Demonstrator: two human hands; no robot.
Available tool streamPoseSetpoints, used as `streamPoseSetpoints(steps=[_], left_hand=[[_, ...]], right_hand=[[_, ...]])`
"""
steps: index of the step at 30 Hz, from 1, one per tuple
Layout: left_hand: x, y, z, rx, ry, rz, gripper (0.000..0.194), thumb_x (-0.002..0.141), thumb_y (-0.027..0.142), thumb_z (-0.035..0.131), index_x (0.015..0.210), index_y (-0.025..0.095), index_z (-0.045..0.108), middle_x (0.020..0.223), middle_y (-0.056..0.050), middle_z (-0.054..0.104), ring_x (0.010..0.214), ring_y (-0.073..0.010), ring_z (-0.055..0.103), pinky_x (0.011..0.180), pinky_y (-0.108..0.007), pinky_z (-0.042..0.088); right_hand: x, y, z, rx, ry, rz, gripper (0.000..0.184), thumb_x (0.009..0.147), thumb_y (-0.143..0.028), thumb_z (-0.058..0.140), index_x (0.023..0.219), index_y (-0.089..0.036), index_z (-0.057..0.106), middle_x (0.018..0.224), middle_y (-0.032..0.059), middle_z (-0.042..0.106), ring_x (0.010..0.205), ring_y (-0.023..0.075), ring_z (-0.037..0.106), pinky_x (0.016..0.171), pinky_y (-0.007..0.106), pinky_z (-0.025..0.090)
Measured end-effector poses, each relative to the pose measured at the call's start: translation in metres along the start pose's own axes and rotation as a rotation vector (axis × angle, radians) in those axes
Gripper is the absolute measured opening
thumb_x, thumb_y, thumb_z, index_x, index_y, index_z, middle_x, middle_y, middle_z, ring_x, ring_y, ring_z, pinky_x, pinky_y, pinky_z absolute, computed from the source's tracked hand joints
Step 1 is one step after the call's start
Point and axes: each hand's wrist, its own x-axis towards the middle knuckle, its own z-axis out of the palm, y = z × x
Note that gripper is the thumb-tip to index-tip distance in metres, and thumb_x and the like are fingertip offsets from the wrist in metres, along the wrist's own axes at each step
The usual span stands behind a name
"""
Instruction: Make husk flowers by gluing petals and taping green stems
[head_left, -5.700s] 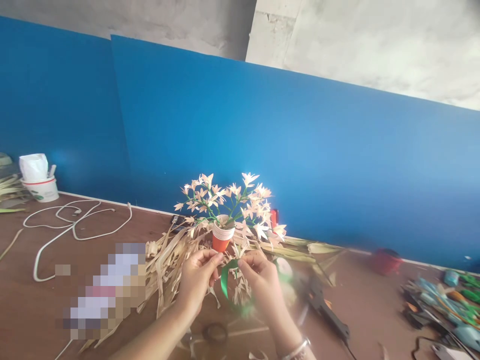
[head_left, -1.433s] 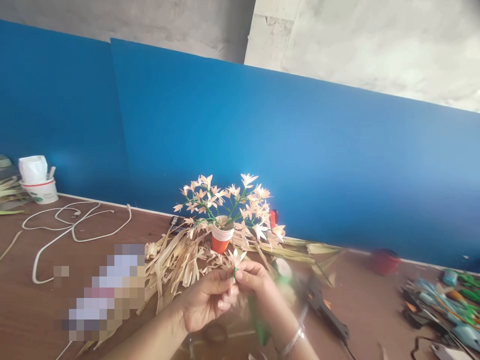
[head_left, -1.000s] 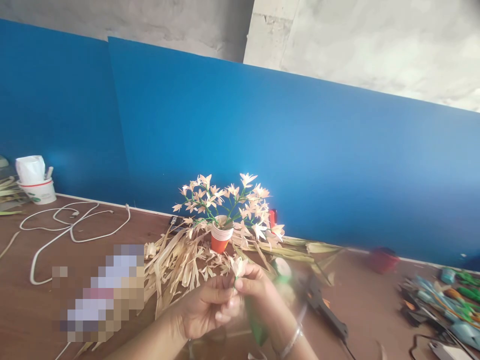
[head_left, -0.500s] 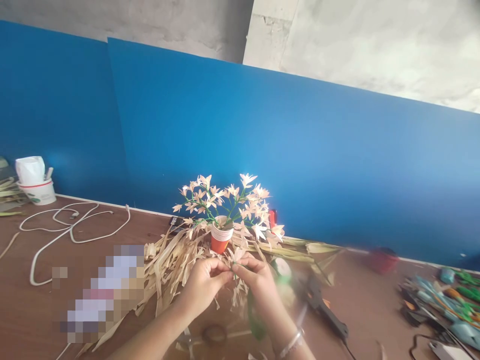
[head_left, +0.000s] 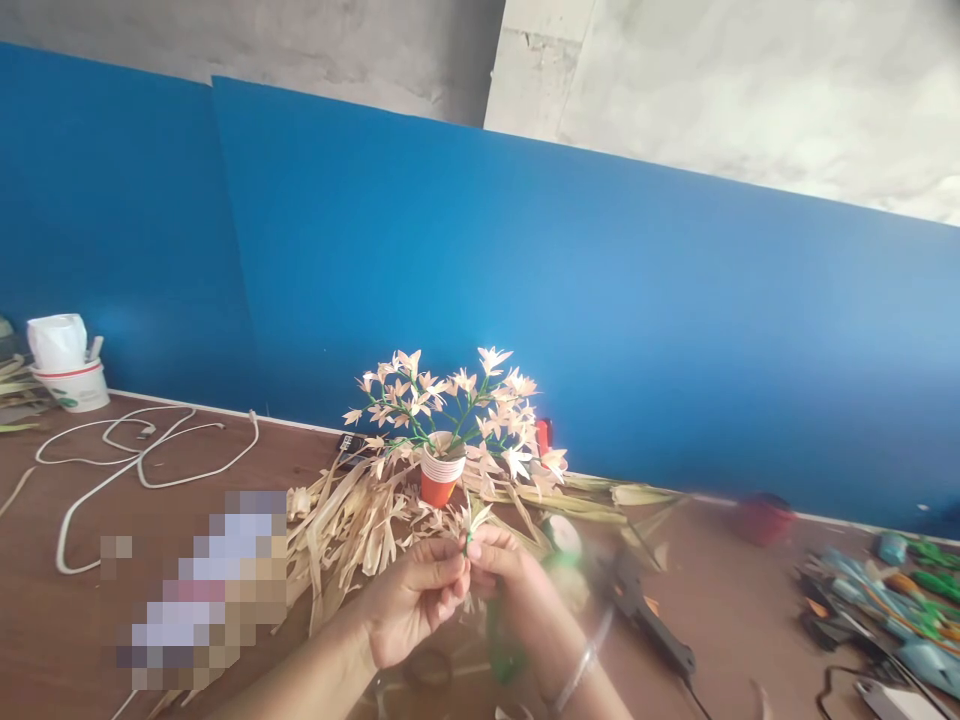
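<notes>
Left hand (head_left: 424, 592) and right hand (head_left: 504, 562) pinched closed on small pale flower (head_left: 474, 519), green at its base, held just in front of orange cup (head_left: 440, 480) of blossoms, dried leaves (head_left: 352, 540) around, glue gun (head_left: 651, 620) right, toward counter's (head_left: 739, 600) near edge.

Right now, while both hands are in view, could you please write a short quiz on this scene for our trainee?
1. True or false: the left hand and the right hand meet at the base of the small pale flower.
2. In the head view, where does the white cable lie relative to the orange-and-white cup? A) to its right; B) to its left; C) inside it.
3. Fill in the blank: the bracelet is on the ____ wrist.

Key: 1 true; 2 B; 3 right.
</notes>
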Motion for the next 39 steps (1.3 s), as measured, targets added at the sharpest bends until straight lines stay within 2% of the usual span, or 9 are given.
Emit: streamPoseSetpoints(steps=[4, 7, 12, 18, 22, 26, 30, 35, 39], left_hand=[[-0.002, -0.007, -0.001, -0.086, -0.073, -0.045, 0.019, 0.061, 0.018, 0.079, 0.072, 0.009, 0.065, 0.050, 0.001, 0.054, 0.042, -0.0004, 0.045, 0.036, -0.007, 0.029], [-0.002, -0.006, 0.000, -0.030, -0.026, -0.023, 0.021, 0.061, 0.022, 0.079, 0.071, 0.011, 0.064, 0.053, 0.001, 0.056, 0.043, -0.0005, 0.044, 0.038, -0.008, 0.030], [0.001, 0.007, 0.007, 0.510, 0.209, 0.200, 0.018, 0.065, 0.028, 0.073, 0.071, 0.013, 0.064, 0.062, -0.002, 0.063, 0.049, -0.0073, 0.050, 0.044, -0.017, 0.040], [0.000, 0.004, 0.004, 1.114, 0.449, 0.550, 0.008, 0.071, 0.024, 0.063, 0.077, 0.019, 0.066, 0.074, -0.003, 0.069, 0.067, -0.0171, 0.062, 0.063, -0.025, 0.046], [-0.001, -0.002, 0.000, 1.229, 0.504, 0.689, 0.008, 0.073, 0.023, 0.060, 0.075, 0.022, 0.068, 0.071, -0.004, 0.069, 0.062, -0.0182, 0.060, 0.061, -0.026, 0.044], [-0.002, -0.004, -0.002, 1.141, 0.509, 0.789, 0.008, 0.070, 0.022, 0.065, 0.075, 0.025, 0.070, 0.072, -0.005, 0.069, 0.065, -0.0196, 0.058, 0.066, -0.027, 0.042], [-0.003, -0.002, 0.000, 0.998, 0.444, 0.753, 0.009, 0.073, 0.026, 0.063, 0.068, 0.024, 0.070, 0.066, -0.005, 0.065, 0.063, -0.0190, 0.055, 0.063, -0.025, 0.040], [-0.003, 0.005, 0.010, 0.827, 0.364, 0.490, 0.017, 0.073, 0.032, 0.062, 0.065, 0.017, 0.065, 0.058, -0.002, 0.061, 0.050, -0.0152, 0.052, 0.050, -0.025, 0.040], [-0.005, 0.011, 0.017, 0.625, 0.287, 0.334, 0.016, 0.069, 0.030, 0.066, 0.065, 0.015, 0.063, 0.057, -0.001, 0.060, 0.050, -0.0128, 0.051, 0.049, -0.025, 0.044]], right_hand=[[-0.003, -0.002, 0.002, -0.027, 0.034, -0.020, 0.023, 0.055, -0.027, 0.078, 0.055, -0.015, 0.058, 0.043, -0.0073, 0.041, 0.041, 0.0038, 0.024, 0.044, 0.021, 0.017], [-0.004, -0.004, 0.004, -0.042, 0.079, -0.034, 0.024, 0.054, -0.027, 0.078, 0.056, -0.015, 0.058, 0.046, -0.0052, 0.049, 0.040, 0.0043, 0.031, 0.044, 0.021, 0.021], [-0.002, -0.009, 0.005, -0.154, 0.216, -0.113, 0.019, 0.060, -0.026, 0.074, 0.059, -0.015, 0.058, 0.052, -0.0029, 0.055, 0.048, 0.0091, 0.047, 0.051, 0.022, 0.032], [0.000, -0.011, 0.016, -0.343, 0.421, -0.196, 0.015, 0.058, -0.025, 0.072, 0.058, -0.015, 0.062, 0.058, -0.0018, 0.058, 0.057, 0.0116, 0.048, 0.058, 0.024, 0.036], [-0.003, -0.007, 0.023, -0.376, 0.466, -0.212, 0.011, 0.060, -0.024, 0.069, 0.058, -0.015, 0.063, 0.059, -0.0001, 0.059, 0.059, 0.0134, 0.048, 0.059, 0.025, 0.036], [-0.004, -0.003, 0.026, -0.385, 0.485, -0.213, 0.009, 0.062, -0.023, 0.067, 0.060, -0.015, 0.065, 0.062, 0.0016, 0.062, 0.061, 0.0153, 0.050, 0.060, 0.027, 0.037], [-0.003, -0.001, 0.027, -0.322, 0.464, -0.233, 0.012, 0.060, -0.026, 0.071, 0.063, -0.016, 0.066, 0.065, 0.0021, 0.063, 0.065, 0.0160, 0.052, 0.064, 0.027, 0.040], [-0.002, -0.002, 0.019, -0.100, 0.322, -0.143, 0.022, 0.057, -0.030, 0.077, 0.069, -0.017, 0.064, 0.065, 0.0004, 0.061, 0.057, 0.0126, 0.051, 0.055, 0.024, 0.039], [-0.002, -0.004, 0.010, -0.078, 0.210, -0.041, 0.027, 0.059, -0.034, 0.076, 0.073, -0.016, 0.062, 0.054, -0.0024, 0.055, 0.047, 0.0093, 0.047, 0.045, 0.021, 0.032]])
